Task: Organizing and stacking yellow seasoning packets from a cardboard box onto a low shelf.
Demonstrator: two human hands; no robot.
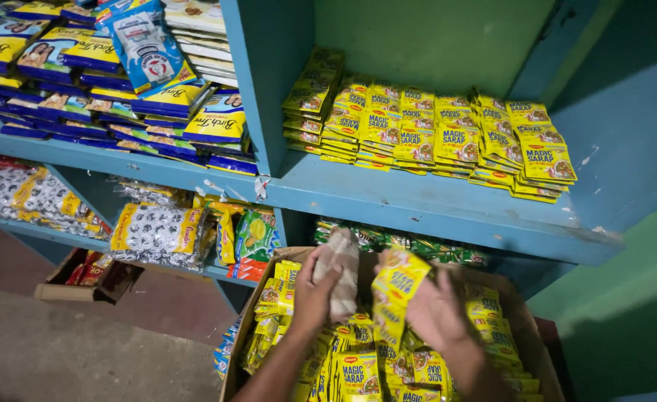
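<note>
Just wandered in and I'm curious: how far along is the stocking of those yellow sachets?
Done: rows of yellow sachets already lie stacked on the blue shelf. In hand: the right hand holds a sachet strip; the left hand grips a pale bundle. Left: the cardboard box is full of sachets.

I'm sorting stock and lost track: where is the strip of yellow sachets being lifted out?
In the head view, the strip of yellow sachets hangs from the right hand, low centre, above the cardboard box, beside the crumpled wrapper in the left hand.
</note>
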